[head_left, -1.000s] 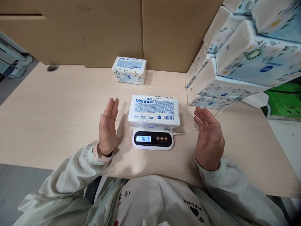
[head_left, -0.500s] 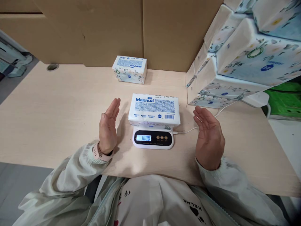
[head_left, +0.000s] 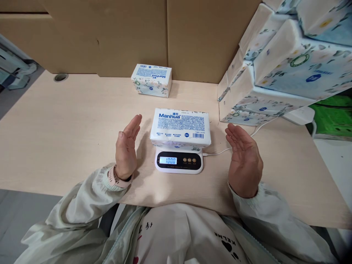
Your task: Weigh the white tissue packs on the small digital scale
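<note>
A white pack of tissues (head_left: 180,128) with blue Manhua print lies flat on a white digital scale (head_left: 179,171), hiding its weighing plate. The scale's lit display (head_left: 168,160) reads about 100.0. To the left of the pack, my left hand (head_left: 126,148) is held open, fingers stretched and palm turned inward, touching nothing. My right hand (head_left: 244,161) stands open on the other side, its palm also facing the pack, with a gap between them. A pink band (head_left: 117,180) circles my left wrist.
Another tissue pack (head_left: 151,80) sits at the back against a cardboard wall (head_left: 132,40). Several tissue packs (head_left: 288,69) are stacked high at the right. A white cable (head_left: 217,153) runs from the scale toward that stack. A green object (head_left: 334,115) is at the far right.
</note>
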`<state>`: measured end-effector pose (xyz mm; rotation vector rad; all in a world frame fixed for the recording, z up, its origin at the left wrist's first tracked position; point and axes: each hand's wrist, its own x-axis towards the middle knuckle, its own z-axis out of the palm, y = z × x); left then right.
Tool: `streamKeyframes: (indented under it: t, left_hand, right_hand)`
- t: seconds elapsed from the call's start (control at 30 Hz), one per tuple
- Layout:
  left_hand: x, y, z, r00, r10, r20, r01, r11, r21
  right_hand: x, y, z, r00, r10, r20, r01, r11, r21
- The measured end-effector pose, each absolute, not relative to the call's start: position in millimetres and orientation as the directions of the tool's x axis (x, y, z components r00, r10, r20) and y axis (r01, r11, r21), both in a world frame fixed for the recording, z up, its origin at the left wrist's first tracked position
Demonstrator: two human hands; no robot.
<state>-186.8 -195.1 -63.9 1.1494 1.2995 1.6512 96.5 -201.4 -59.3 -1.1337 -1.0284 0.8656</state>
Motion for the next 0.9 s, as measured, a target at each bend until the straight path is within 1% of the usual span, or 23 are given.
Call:
streamKeyframes:
  t: [0.2,0.37,0.53,0.9]
  left_hand:
    - [-187.1,-195.2,-64.2,-0.326,0.920,0.219,-0.024,-0.239,0.971]
    - [-187.1,-195.3,-63.9,-0.329,0.921,0.208,-0.017,-0.226,0.974]
    - [-187.1,-195.1,-63.5,-0.324,0.924,0.202,-0.029,-0.224,0.974]
    - [-186.9,-195.3,-63.3,-0.322,0.925,0.200,-0.032,-0.222,0.975]
  right_hand:
    - [96.2,-201.5,-59.9,0.301,0.932,0.202,-0.071,0.233,-0.970]
    - [97.2,-202.2,-61.6,0.283,0.939,0.197,-0.060,0.222,-0.973]
    - [97.7,-201.6,-63.3,0.272,0.937,0.217,-0.066,0.244,-0.968]
    - [96.1,-202.2,-62.0,0.277,0.941,0.192,-0.086,0.224,-0.971]
